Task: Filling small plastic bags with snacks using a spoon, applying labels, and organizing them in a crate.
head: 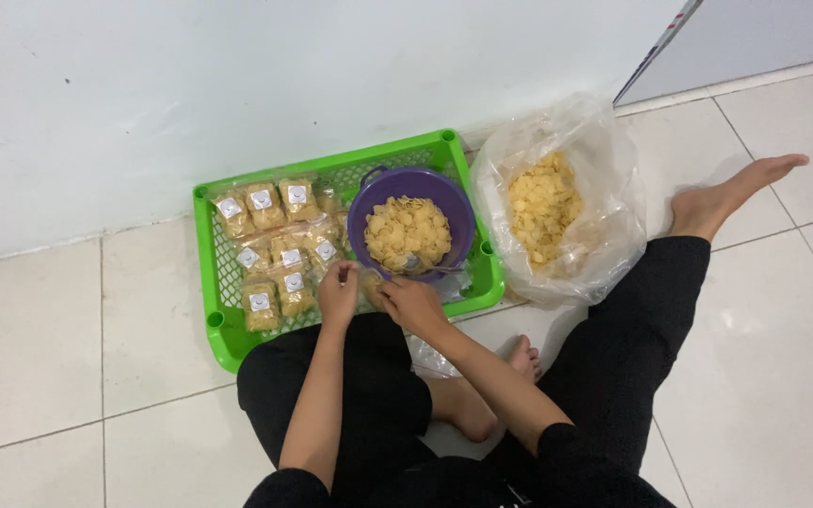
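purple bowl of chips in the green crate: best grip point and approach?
Grip the purple bowl at its small rim handle at the upper left, coming from above on the wall side. It sits upright and heaped with chips, and both hands crowd its near edge, so a far-rim grip looks clearest.

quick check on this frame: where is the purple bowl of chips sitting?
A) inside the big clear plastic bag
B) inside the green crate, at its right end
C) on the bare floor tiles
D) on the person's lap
B: the purple bowl sits within the rim of the green crate, at its right end beside the small packed bags, while the big clear bag lies outside on the floor.
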